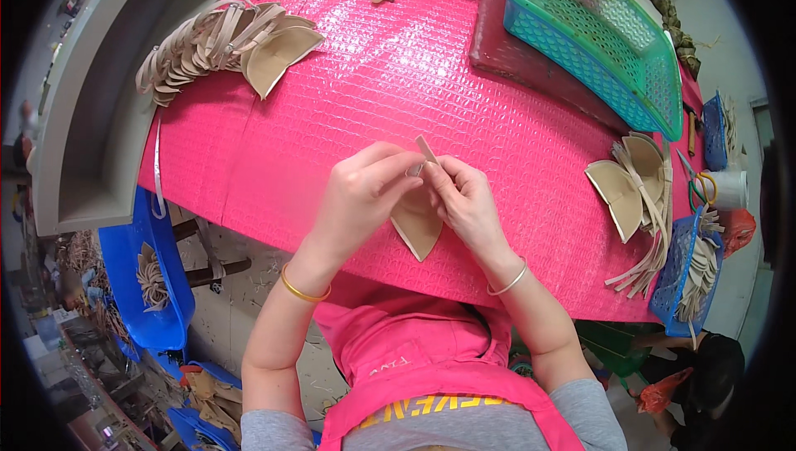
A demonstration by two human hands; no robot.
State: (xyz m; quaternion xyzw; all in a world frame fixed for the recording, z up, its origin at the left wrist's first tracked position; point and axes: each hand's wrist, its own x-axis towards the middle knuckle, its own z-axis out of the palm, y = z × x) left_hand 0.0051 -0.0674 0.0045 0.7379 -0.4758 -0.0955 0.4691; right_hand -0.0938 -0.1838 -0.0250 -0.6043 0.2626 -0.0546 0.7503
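Observation:
Both of my hands meet above the front middle of the pink-covered table (332, 136). Between them hangs a beige leather-like piece (417, 223) with a pointed lower end, and its narrow strap (425, 149) sticks up past the fingers. My right hand (467, 202) pinches the strap between thumb and fingers. My left hand (365, 190) is closed too, its fingertips at a small shiny metal ring (414, 171) beside the strap. How the ring and strap join is hidden by the fingers.
Stacked beige strapped pieces (211, 49) lie back left; a smaller group (623, 194) lies right. A green basket (572, 36) stands back right, near green-handled scissors (695, 184) and a blue basket (667, 285). A grey open box (91, 111) borders the left; another person (713, 372) is lower right.

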